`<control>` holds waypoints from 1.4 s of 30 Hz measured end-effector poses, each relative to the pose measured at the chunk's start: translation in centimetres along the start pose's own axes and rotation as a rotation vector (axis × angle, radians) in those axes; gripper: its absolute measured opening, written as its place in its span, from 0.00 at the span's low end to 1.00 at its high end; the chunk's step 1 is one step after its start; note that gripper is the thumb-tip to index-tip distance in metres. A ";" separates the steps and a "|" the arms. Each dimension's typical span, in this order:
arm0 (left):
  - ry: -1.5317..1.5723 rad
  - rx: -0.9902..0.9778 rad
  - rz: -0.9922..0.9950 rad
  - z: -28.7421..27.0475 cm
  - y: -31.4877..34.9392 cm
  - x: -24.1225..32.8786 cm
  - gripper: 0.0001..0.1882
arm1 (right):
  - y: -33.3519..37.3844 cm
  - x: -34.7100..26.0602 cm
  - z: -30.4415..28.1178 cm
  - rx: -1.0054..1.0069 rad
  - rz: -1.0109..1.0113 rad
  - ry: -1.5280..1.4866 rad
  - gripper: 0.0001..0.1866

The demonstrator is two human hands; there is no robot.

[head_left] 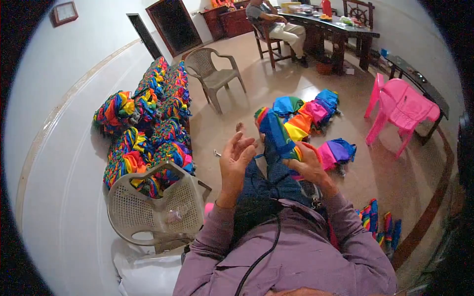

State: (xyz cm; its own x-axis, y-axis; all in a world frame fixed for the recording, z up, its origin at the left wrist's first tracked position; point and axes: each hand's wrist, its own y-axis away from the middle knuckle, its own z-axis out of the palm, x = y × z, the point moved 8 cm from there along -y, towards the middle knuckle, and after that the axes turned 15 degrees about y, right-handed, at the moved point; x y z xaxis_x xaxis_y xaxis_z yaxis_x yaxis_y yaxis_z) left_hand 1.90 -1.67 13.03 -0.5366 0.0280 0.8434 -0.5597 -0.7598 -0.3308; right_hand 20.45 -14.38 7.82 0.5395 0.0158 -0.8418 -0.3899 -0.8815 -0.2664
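Note:
My right hand (312,168) is closed round the near end of a folded rainbow fabric bundle (277,134), mostly blue with red, yellow and green stripes. The bundle slants up and away to the left, over my lap. To its left my left hand (236,157) is raised with its fingers apart, holding nothing. On the floor beyond lies a bright fabric heap (302,118) in blue, pink, orange and yellow. A smaller pink and purple fabric piece (336,152) lies to the right of my right hand.
Rainbow fabric bundles (148,133) are piled high on my left. A grey plastic chair (158,209) stands near left, another grey chair (215,74) farther off. Pink chairs (402,106) stand at right. A person (281,29) sits by a dark table (340,24) at the back.

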 end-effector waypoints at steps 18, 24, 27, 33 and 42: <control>0.381 0.108 -0.155 0.5 0.7 -1.1 0.26 | 0.0 -3.4 6.7 -0.323 -0.126 -0.083 0.30; 0.534 0.073 -0.093 1.0 0.8 -0.4 0.22 | 1.3 -2.6 7.6 -0.619 -0.036 -0.447 0.29; 0.467 0.068 -0.050 0.9 0.9 -0.4 0.20 | 1.6 -2.4 7.4 -0.653 -0.015 -0.453 0.30; 0.335 0.095 -0.078 -0.6 0.6 -1.6 0.20 | 1.2 -2.9 7.6 -0.648 0.017 -0.364 0.31; 0.476 0.165 -0.060 -0.5 0.6 -1.9 0.18 | 0.4 -3.6 6.7 -0.501 -0.062 -0.035 0.31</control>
State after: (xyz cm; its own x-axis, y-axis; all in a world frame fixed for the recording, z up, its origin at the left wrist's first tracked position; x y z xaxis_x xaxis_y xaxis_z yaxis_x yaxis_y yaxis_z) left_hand 2.27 -1.88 11.00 -0.7563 0.3390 0.5595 -0.5120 -0.8390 -0.1839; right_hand 13.35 -11.58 7.56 0.5218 0.0833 -0.8490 0.0525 -0.9965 -0.0655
